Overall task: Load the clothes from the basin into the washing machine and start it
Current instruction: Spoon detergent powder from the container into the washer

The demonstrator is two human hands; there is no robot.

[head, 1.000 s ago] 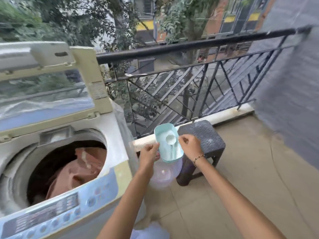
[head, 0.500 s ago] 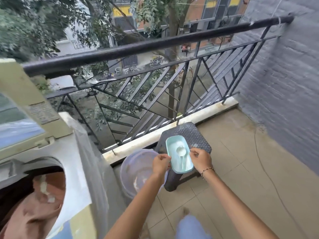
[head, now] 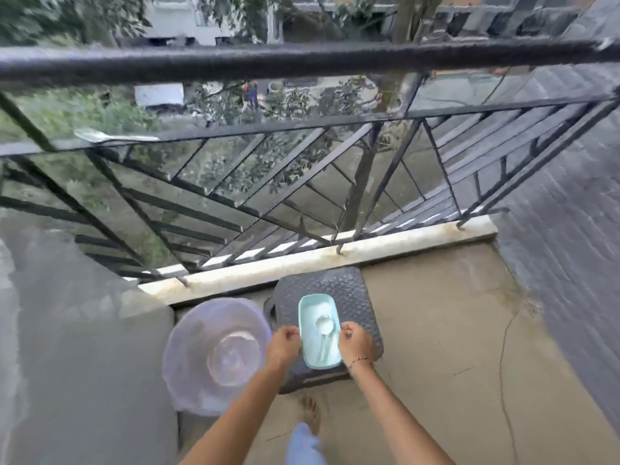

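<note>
A pale green detergent box (head: 318, 332) with white powder and a white scoop (head: 324, 327) inside sits on or just above a dark plastic stool (head: 352, 290). My left hand (head: 284, 345) grips the box's left edge and my right hand (head: 355, 342) grips its right edge. Left of the stool, an empty translucent basin (head: 188, 360) stands on the floor. The washing machine shows only as a blurred grey side panel (head: 84, 347) at the left; its drum and the clothes are out of view.
A black metal railing (head: 302, 58) with a white kerb (head: 335, 256) runs across ahead. A grey brick wall (head: 570, 246) closes the right side. Tiled floor (head: 453, 364) spreads to the right of the stool. My foot (head: 310, 412) stands below the stool.
The view has swung right and down, away from the washing machine's drum. Both hands have lowered the detergent box onto or just above the stool. The empty basin has come fully into view.
</note>
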